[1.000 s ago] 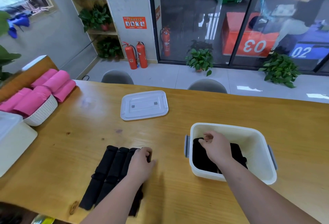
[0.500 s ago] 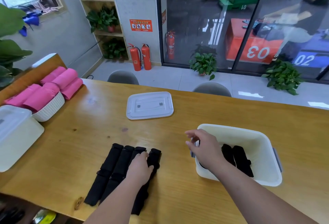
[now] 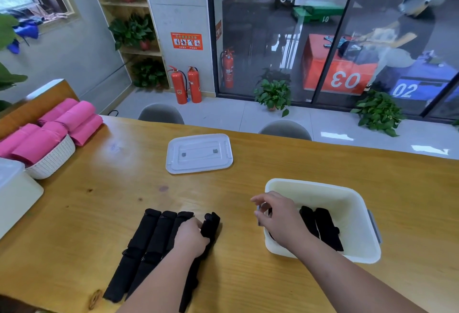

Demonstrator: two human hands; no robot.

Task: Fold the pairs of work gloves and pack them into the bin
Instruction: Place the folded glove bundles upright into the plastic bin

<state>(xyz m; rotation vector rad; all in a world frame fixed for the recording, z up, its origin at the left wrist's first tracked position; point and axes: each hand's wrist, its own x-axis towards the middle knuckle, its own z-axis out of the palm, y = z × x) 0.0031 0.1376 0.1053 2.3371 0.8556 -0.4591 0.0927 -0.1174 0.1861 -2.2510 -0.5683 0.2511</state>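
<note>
- Wooden table (image 3: 99, 200), seen from the head camera; the work area is at its near edge.
- Row of black gloves (image 3: 149, 245): long folded strips side by side, lying on the table near-left, with their ends pointing far and near.
- Rightmost glove (image 3: 211, 223): its far end is raised a little off the table and tilts right, away from the others in the row.
- Left hand (image 3: 191, 237): it sits on the right side of the row, with fingers curled round the rightmost glove, grasping it.
- Bin (image 3: 347, 193): white, open-topped, on the table at near-right, well apart from the row.
- Packed gloves (image 3: 320, 225): black folded pieces lying on the bin floor, side by side; how many there are cannot be told.
- Right hand (image 3: 278, 215): it is above the bin's left rim, with fingers loosely bent and released, holding nothing.
- Lid (image 3: 198, 153): white, flat on the table, farther off, between the row and the bin.
- Basket (image 3: 52, 161): white, at the left edge, heaped with pink rolls (image 3: 42, 138).
- White box (image 3: 15, 195): just beside the basket on its near side.
</note>
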